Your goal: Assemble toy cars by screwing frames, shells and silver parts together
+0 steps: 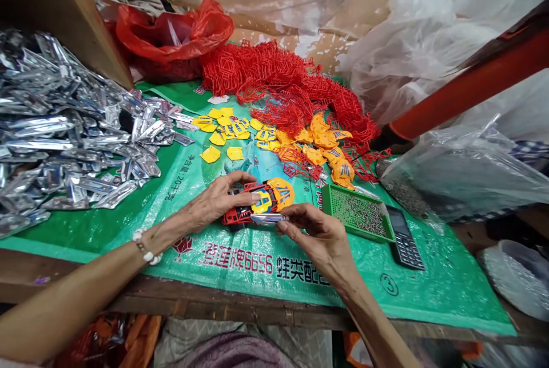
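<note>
My left hand (217, 199) is closed on a red plastic lattice frame (238, 214) that carries a round yellow and blue piece (262, 201). A second yellow piece (282, 190) lies just to its right. My right hand (315, 233) pinches a small silver foil packet (268, 218) at the frame's lower edge. Both hands rest over a green woven sheet (128, 219) printed with red and dark characters. A white bead bracelet (144, 248) circles my left wrist.
A heap of silver foil packets (55, 133) fills the left. Loose yellow pieces (227, 130) and a tangle of red lattice frames (278, 84) lie behind. A green tray (358, 213) of tiny parts and a dark keypad phone (405, 239) sit right. Clear plastic bags (450, 167) crowd the right side.
</note>
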### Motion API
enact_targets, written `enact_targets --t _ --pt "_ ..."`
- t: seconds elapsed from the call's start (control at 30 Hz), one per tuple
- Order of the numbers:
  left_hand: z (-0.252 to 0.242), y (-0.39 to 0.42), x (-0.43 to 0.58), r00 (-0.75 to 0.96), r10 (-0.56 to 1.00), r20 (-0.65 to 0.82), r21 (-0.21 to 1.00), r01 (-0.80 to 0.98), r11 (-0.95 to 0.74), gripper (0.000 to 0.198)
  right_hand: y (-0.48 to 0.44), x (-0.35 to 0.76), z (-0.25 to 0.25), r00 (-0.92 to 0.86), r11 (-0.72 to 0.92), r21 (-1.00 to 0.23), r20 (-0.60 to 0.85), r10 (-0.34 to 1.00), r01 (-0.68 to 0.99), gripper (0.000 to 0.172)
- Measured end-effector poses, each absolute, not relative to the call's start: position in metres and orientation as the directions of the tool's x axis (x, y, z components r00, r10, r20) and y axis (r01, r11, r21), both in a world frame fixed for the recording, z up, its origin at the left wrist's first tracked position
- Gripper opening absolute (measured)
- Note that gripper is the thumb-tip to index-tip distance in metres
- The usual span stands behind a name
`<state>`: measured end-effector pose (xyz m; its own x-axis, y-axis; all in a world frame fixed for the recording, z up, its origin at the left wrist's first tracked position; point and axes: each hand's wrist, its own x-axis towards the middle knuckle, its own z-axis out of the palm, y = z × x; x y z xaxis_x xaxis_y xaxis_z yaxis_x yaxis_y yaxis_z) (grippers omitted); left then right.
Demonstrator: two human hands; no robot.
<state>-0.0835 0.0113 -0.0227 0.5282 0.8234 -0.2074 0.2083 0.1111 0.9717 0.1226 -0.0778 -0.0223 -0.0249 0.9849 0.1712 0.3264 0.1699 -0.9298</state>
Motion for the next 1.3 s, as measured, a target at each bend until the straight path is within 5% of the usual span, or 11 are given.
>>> enact_targets --t 0.1,0.37,0.8,1.17,1.3 --pt "-0.021 0.013 -0.082 0.527 0.829 -0.188 0.976 0.192 0.099 0.056 -0.074 0.125 -0.018 -0.074 0.255 -0.890 0.245 0.967 0.378 0.003" --pt "-0.026 0.017 -0.079 0.500 0.783 -0.371 0.872 -0.102 0.479 0.040 -0.054 0.129 -0.008 -0.160 0.416 -0.795 0.387 0.908 0.441 0.006" --pt "-0.027 0.019 -0.078 0.474 0.776 -0.417 0.853 -0.092 0.514 0.035 -0.043 0.127 -0.004 -0.357 0.425 -0.804 0.285 0.889 0.417 0.005" --pt "-0.023 0.018 -0.079 0.475 0.801 -0.364 0.923 0.069 0.379 0.034 -0.043 0.129 -0.009 -0.464 0.523 -0.711 0.304 0.832 0.470 0.001" --pt "-0.013 0.017 -0.084 0.482 0.855 -0.189 0.953 0.299 0.042 0.031 -0.044 0.131 -0.008 -0.486 0.547 -0.703 0.319 0.814 0.455 0.003"
